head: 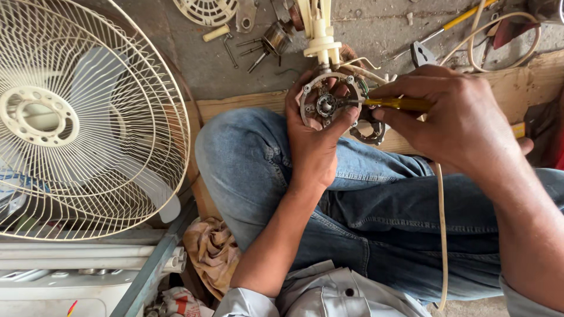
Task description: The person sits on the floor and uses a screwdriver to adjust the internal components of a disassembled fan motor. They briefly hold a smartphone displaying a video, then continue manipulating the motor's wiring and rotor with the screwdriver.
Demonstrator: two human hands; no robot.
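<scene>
My left hand (314,141) grips a round grey metal fan motor housing (326,101) above my bent knee, thumb on its right rim. A cream plastic shaft piece (321,36) rises from behind the housing. My right hand (461,114) holds a screwdriver with a yellow handle (398,104), its tip set into the bearing at the housing's centre. A dark motor part (371,132) hangs just below the screwdriver. A cream cable (442,235) runs down over my jeans.
A cream wire fan guard with blades (88,117) leans at the left. On the concrete floor ahead lie several screws and small metal parts (258,44), another small grille (205,10), pliers (422,54) and a coiled cord (505,32). A rag (211,252) lies beside my leg.
</scene>
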